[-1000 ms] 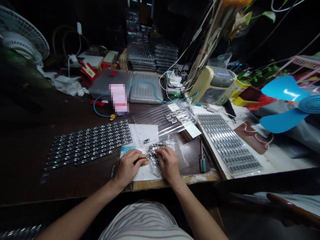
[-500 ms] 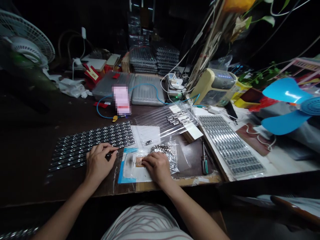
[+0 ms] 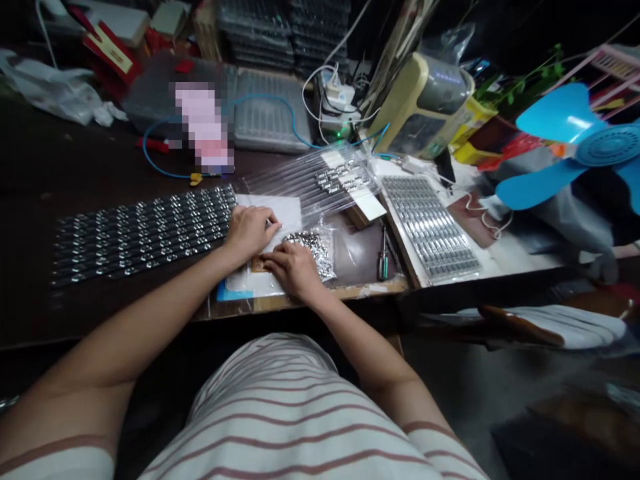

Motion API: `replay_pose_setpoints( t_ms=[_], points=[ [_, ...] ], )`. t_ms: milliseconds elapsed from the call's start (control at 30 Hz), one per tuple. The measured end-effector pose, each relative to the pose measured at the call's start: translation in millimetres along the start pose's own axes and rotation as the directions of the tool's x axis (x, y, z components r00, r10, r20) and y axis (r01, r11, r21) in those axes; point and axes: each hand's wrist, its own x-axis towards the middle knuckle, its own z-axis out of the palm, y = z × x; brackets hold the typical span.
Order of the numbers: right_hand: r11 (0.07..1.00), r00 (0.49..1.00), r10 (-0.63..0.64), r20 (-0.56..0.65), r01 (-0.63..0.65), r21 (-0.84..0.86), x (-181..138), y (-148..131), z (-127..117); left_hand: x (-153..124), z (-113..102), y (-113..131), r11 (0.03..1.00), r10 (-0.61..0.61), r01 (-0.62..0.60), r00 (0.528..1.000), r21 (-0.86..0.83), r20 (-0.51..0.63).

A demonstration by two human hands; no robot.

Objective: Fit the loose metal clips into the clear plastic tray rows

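Desk [image 3: 105, 177] had strips [image 3: 145, 230] lined up by the left hand [image 3: 250, 233], metal bits [image 3: 323, 252] remaining by the right hand [image 3: 295, 268]; both half-curled, couldn't tell grip.

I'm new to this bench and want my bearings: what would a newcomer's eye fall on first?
Probably the bright blue fan at the far right. Next come the rows of dark strips, left of the left hand, then the bag of shiny parts by the right hand.
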Motion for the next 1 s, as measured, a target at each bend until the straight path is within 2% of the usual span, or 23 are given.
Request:
replay_pose_setpoints(
  t_ms=[100,167,267,333,433,600,667,833,1000],
  points=[
    [0.997,0.997,0.061,-0.046,-0.063,-0.040,-2,10,-17,-11,-11,-13,0.975,-0.103,0.088,0.993,-0.205,-0.064],
    [0.990,0.997,0.081,-0.020,-0.083,-0.117,-6,17,-26,-23,-23,-22,0.912,-0.164,0.115,0.982,-0.394,-0.092],
    [0.982,0.996,0.074,0.041,-0.066,-0.175,-10,22,-28,-45,-39,-30,0.761,-0.214,0.154,0.977,-0.631,-0.020],
    [0.984,0.996,0.077,0.037,-0.069,-0.167,-11,23,-24,-61,-44,-32,0.681,-0.241,0.223,0.968,-0.697,0.073],
    [0.986,0.996,0.084,-0.017,-0.086,-0.145,-10,24,-15,-82,-43,-34,0.643,-0.264,0.295,0.952,-0.707,0.157],
    [0.995,0.982,0.058,-0.177,-0.071,-0.070,-11,27,-7,-96,-24,-30,0.737,-0.268,0.277,0.957,-0.617,0.109],
    [0.997,0.969,0.057,-0.239,-0.067,-0.033,-12,30,-5,-95,-15,-24,0.787,-0.249,0.235,0.967,-0.571,0.055],
    [0.996,0.951,0.084,-0.299,-0.075,0.041,-16,36,-2,-88,1,-11,0.893,-0.078,0.035,0.994,-0.450,-0.078],
    [0.989,0.940,0.111,-0.324,-0.073,0.126,-16,36,-4,-92,9,-10,0.903,-0.044,-0.012,0.992,-0.430,-0.120]
  ],
)
